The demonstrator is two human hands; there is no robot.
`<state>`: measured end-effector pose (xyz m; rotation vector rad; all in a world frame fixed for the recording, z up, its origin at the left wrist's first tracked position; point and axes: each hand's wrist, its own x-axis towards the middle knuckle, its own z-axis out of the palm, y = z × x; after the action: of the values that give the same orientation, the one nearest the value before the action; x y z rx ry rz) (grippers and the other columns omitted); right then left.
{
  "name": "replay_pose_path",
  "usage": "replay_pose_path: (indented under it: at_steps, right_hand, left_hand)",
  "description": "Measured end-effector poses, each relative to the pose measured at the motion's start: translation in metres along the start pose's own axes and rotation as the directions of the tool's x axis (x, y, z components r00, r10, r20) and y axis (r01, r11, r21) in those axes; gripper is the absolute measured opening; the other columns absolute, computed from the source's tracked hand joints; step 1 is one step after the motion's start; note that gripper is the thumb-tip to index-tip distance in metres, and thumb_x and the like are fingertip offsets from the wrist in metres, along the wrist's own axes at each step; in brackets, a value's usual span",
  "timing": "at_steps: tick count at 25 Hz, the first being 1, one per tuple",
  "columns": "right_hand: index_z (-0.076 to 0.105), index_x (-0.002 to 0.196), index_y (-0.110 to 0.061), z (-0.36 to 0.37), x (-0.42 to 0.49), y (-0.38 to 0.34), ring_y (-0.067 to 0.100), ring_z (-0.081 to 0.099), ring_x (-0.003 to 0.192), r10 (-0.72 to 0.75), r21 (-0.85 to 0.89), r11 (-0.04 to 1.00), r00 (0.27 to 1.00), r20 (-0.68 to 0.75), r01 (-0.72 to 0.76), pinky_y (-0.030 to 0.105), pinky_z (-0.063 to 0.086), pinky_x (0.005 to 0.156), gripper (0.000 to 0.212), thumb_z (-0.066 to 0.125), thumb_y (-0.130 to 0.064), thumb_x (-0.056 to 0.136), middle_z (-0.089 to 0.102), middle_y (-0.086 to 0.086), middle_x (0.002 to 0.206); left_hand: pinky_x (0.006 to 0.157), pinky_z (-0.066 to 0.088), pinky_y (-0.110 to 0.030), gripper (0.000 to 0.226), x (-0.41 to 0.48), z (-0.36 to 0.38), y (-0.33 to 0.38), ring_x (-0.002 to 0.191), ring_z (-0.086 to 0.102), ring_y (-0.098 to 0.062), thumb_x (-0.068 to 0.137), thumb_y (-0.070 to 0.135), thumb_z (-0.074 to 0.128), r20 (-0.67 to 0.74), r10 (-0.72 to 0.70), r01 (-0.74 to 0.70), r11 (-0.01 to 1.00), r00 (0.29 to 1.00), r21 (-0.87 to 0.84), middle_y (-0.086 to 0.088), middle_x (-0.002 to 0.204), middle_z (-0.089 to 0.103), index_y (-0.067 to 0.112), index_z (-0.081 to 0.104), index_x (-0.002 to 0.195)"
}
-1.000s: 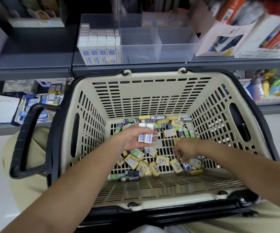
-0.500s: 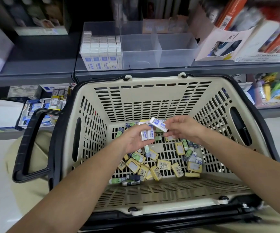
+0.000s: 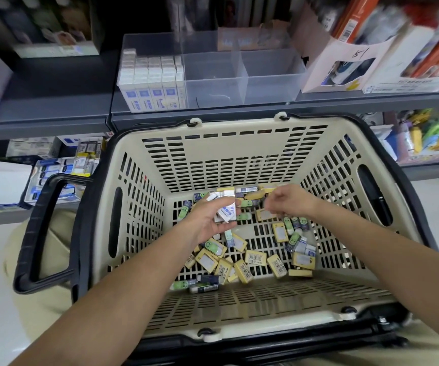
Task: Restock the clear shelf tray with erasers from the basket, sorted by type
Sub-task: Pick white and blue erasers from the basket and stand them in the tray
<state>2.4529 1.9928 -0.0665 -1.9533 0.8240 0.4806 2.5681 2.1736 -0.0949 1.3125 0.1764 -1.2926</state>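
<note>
A cream basket (image 3: 144, 207) with a black rim sits in front of me, with several loose erasers on its floor: yellow ones (image 3: 255, 258), green ones (image 3: 214, 245) and white-and-blue ones (image 3: 306, 249). My left hand (image 3: 205, 225) hovers palm-up inside the basket, gripping a small stack of white-blue erasers (image 3: 227, 213). My right hand (image 3: 289, 202) hangs just to the right of it, fingers loosely curled with nothing visible in them. On the shelf behind stands the clear tray (image 3: 271, 85). Its left compartment is packed with white-blue erasers (image 3: 151, 83); the middle and right ones hold nothing.
The basket's black handle (image 3: 41, 233) folds out to the left. A pink-white display box (image 3: 345, 64) stands right of the tray on the grey shelf (image 3: 49, 101). Lower shelves carry boxed stationery (image 3: 62, 170) at left and colourful packs (image 3: 429, 136) at right.
My right hand picked a white-blue eraser off the basket floor, carried it up to my left hand's stack and let go. It now sits slightly right of the stack.
</note>
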Motion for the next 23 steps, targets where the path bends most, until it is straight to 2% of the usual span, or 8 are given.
replay_pose_path:
  at_steps: [4,7,10,13,15,17,20,23]
  right_hand:
    - [0.066,0.098,-0.004,-0.007,0.001,0.032,0.010,0.056,0.055,0.276,-0.465,0.861,0.957,0.090,-0.204,0.018,0.046,0.049,0.014,0.062,-0.009,0.086,0.068,0.010,0.082]
    - [0.064,0.102,-0.003,-0.001,-0.007,0.042,0.014,0.058,0.060,0.288,-0.651,0.725,0.957,-0.012,-0.226,0.020,0.042,0.048,0.020,0.058,-0.009,0.084,0.068,0.012,0.097]
    - [0.061,0.112,-0.004,0.004,-0.008,0.042,0.014,0.059,0.070,0.338,-0.660,0.727,0.936,0.100,-0.192,0.020,0.045,0.054,0.028,0.059,-0.007,0.084,0.065,0.011,0.104]
    - [0.058,0.117,-0.004,0.005,0.000,0.031,0.016,0.064,0.082,0.341,-0.412,0.880,0.919,0.199,-0.238,0.017,0.050,0.057,0.031,0.059,-0.001,0.086,0.065,0.009,0.103]
    - [0.059,0.115,-0.003,0.003,-0.002,0.032,0.019,0.065,0.087,0.329,-0.500,0.833,0.938,0.105,-0.236,0.018,0.050,0.057,0.027,0.056,-0.004,0.088,0.066,0.013,0.107]
    - [0.062,0.109,-0.002,0.004,-0.008,0.045,0.019,0.062,0.076,0.327,-0.637,0.734,0.945,0.026,-0.236,0.018,0.044,0.051,0.025,0.055,-0.009,0.087,0.067,0.014,0.104]
    - [0.058,0.117,-0.004,0.012,-0.012,0.060,0.018,0.060,0.069,0.396,-0.674,0.701,0.913,0.098,-0.232,0.024,0.049,0.055,0.032,0.057,-0.020,0.089,0.065,0.014,0.105]
    - [0.054,0.122,-0.004,0.020,-0.009,0.058,0.025,0.061,0.102,0.356,-0.616,0.761,0.925,0.131,-0.205,0.031,0.051,0.080,0.042,0.060,-0.029,0.089,0.058,0.013,0.122]
  left_hand:
    - [0.055,0.055,-0.027,0.034,-0.001,0.001,-0.003,0.077,0.072,-0.015,0.084,0.013,0.066,0.030,-0.051,0.049,0.997,0.998,0.053,-0.003,0.091,0.075,0.009,0.058,0.117]
    - [0.058,0.056,-0.028,0.027,0.001,0.003,-0.004,0.079,0.072,-0.016,0.084,0.013,0.067,0.042,-0.068,0.065,0.995,0.997,0.071,-0.002,0.090,0.075,0.011,0.059,0.109]
    - [0.064,0.056,-0.029,0.011,0.003,0.004,-0.004,0.081,0.071,-0.016,0.084,0.014,0.067,0.078,-0.066,0.060,0.995,0.995,0.079,-0.003,0.091,0.075,0.013,0.065,0.095]
    - [0.063,0.056,-0.029,0.007,0.003,0.003,-0.002,0.082,0.072,-0.017,0.084,0.014,0.067,0.088,-0.043,0.037,0.997,0.995,0.063,-0.003,0.091,0.075,0.015,0.066,0.091]
    - [0.061,0.056,-0.028,0.016,0.003,0.002,-0.001,0.081,0.072,-0.016,0.084,0.014,0.066,0.086,-0.031,0.026,0.998,0.996,0.053,-0.002,0.091,0.075,0.014,0.062,0.100]
    - [0.061,0.057,-0.028,0.021,0.002,0.002,-0.001,0.079,0.072,-0.015,0.084,0.014,0.066,0.088,-0.028,0.024,0.998,0.996,0.052,-0.002,0.092,0.075,0.013,0.061,0.104]
    - [0.063,0.057,-0.028,0.019,0.002,0.003,0.000,0.078,0.072,-0.015,0.084,0.013,0.066,0.088,-0.028,0.025,0.999,0.996,0.038,-0.002,0.092,0.074,0.013,0.061,0.103]
    - [0.066,0.055,-0.029,0.018,0.002,0.004,0.000,0.077,0.071,-0.016,0.084,0.012,0.065,0.094,-0.026,0.023,0.999,0.995,0.034,-0.003,0.092,0.074,0.013,0.061,0.102]
